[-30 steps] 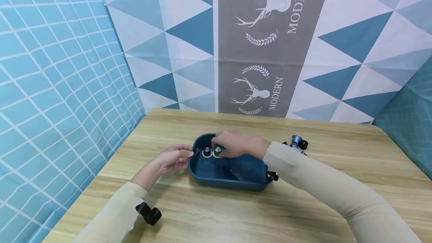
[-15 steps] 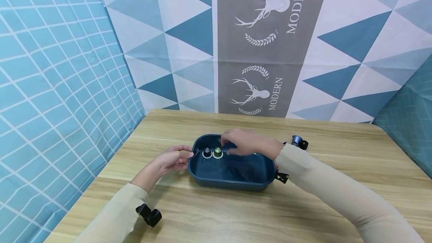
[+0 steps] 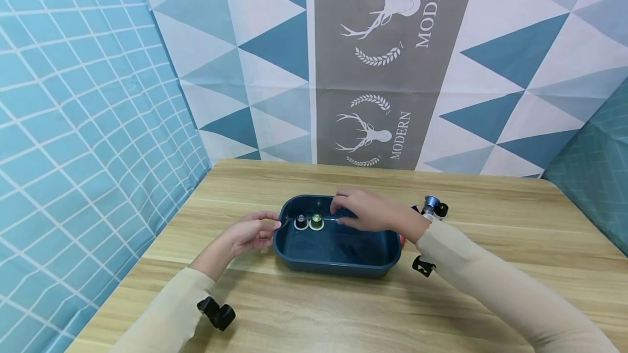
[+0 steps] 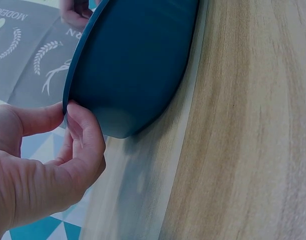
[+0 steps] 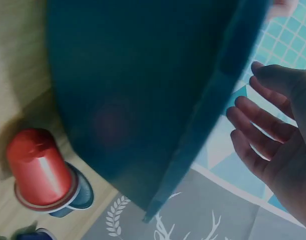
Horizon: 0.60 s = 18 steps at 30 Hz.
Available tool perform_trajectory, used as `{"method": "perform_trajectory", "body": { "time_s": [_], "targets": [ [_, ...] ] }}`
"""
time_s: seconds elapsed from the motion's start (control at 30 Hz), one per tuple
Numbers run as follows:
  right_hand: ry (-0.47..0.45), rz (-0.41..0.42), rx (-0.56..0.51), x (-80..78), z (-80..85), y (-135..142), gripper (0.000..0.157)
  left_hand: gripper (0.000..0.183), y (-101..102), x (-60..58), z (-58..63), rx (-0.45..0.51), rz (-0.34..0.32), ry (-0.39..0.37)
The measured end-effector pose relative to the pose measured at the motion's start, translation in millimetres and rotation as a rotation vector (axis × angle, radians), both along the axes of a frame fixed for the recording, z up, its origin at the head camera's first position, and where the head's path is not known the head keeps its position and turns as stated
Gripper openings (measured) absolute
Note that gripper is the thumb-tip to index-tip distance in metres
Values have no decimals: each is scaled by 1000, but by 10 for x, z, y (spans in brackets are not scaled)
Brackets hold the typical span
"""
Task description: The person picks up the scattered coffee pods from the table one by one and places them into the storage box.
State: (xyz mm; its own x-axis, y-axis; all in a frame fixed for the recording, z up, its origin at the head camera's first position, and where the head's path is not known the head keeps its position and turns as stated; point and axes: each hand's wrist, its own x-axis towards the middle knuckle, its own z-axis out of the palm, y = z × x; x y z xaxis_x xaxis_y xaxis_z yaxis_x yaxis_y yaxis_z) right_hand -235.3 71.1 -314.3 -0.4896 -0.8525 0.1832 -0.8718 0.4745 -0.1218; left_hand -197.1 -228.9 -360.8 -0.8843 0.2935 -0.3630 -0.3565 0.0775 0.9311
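Left-hand grip (image 3: 252,230) pinching the rim of a dark-blue, rounded oblong tray (image 3: 343,247) on a wood-grained desk (image 3: 304,312), small black capsule (image 3: 301,222) and green capsule (image 3: 316,222) inside near its left end, seemingly touching, right-hand grip (image 3: 364,210) loosely open over the far side.

Bright head view, soft shadows

head view: above, forward-down | wrist views: close, tilted | shared: tray (image 3: 338,270)
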Motion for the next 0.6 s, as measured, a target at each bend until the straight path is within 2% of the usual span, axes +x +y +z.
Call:
{"method": "perform_trajectory", "body": {
  "time_s": [0.3,0.6],
  "targets": [
    [114,22,-55,80,-64,132,19,25,7,-14,4,-1,17,-12],
    [165,36,-95,151,-119,270,20,19,-9,-17,-13,18,6,-2]
  ]
}}
